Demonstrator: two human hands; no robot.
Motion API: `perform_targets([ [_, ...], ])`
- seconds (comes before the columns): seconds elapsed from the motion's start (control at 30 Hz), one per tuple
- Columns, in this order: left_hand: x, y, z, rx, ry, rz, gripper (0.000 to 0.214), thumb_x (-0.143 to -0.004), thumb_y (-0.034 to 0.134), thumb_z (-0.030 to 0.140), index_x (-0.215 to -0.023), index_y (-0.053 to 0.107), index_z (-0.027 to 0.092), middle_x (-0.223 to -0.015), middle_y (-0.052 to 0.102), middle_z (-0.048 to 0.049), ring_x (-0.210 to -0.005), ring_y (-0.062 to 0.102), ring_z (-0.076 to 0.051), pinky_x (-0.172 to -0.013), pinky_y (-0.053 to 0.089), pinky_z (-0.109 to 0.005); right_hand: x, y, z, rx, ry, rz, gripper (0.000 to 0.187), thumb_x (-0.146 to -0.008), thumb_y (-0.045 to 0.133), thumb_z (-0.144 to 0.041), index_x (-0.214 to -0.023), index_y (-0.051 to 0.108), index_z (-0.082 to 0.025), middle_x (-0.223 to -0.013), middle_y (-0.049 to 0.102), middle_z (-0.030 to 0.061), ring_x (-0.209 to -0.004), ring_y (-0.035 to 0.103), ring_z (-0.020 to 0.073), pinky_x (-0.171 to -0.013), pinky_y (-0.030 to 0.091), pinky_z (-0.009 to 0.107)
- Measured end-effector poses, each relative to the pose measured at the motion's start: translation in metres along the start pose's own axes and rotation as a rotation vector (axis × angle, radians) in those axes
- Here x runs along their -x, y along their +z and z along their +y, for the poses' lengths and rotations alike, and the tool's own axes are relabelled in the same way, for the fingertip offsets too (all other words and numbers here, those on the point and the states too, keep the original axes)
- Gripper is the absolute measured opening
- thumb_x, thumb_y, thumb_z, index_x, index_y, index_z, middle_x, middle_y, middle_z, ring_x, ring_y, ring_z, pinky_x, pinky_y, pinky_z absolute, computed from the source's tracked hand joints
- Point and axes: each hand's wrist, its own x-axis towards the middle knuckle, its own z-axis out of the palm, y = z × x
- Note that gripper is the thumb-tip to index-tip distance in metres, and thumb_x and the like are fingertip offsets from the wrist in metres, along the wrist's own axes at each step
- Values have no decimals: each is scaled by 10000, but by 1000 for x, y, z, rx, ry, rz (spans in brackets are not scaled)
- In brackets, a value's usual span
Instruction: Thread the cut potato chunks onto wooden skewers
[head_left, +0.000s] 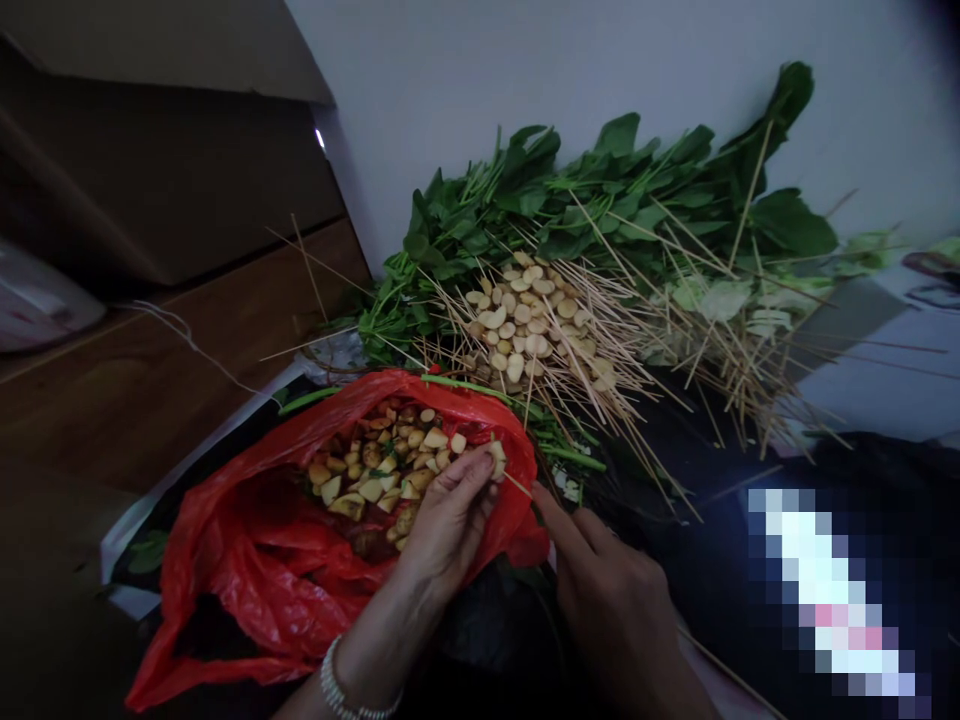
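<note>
Over the right side of an open red plastic bag [247, 580], my left hand [457, 500] pinches a pale potato piece [496, 458] between thumb and fingers. A thin wooden skewer [517, 484] runs from that piece to my right hand [600, 560], whose fingers are closed around its other end. Whether the tip has gone right through the potato is hidden. Inside the bag lie many cut potato chunks [371, 490], pale on the cut faces and brownish on the skin.
Behind the bag is a pile of skewered potato slices [525, 320], their sticks pointing right. Leafy greens [600, 180] lie along the wall. Skewers with pale cabbage-like leaves [724, 300] are at the right. A cardboard box [165, 170] stands at the back left.
</note>
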Motion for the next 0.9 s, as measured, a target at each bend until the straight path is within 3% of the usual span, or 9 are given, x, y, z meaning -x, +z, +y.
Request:
perform_targets([
  [0.3,2,-2,-1,-151,108,-22,306,-540,881,218,-815,769,142,-724,722,-4,-643,607,-68,-648,492,-152,3,4,-4,45,1,-28,499,-801,365,-3,-1221,597,-137,-740,647,21,-486,612,139,-452,392,261],
  [0.6,5,-14,-7,-381,175,-14,247,-655,823,289,-872,768,183,-863,742,-25,-760,624,-97,-766,467,-197,5,20,-14,-97,42,-1,503,-762,346,24,-1180,599,-97,-759,674,63,-579,655,167,-494,496,246],
  [0.73,11,-23,-10,-354,202,-19,384,-698,776,372,-1044,728,211,-851,734,-30,-780,645,-140,-780,478,-246,4,23,-17,-164,8,16,468,-809,334,10,-1188,585,-97,-840,717,87,-551,663,161,-537,555,257],
  [0.8,16,-29,-13,-403,233,21,407,-746,711,449,-1071,713,205,-925,736,-61,-874,654,-190,-811,485,-282,5,23,-20,-180,-29,29,442,-826,325,-1,-1177,579,-92,-890,733,102,-519,663,153,-506,558,250],
  [0.9,23,-37,-18,-515,310,181,361,-782,648,501,-947,731,191,-1023,725,-79,-1026,620,-233,-901,458,-300,10,21,-22,-198,-98,55,392,-831,319,-13,-1109,588,-79,-865,749,115,-481,665,144,-390,511,212],
])
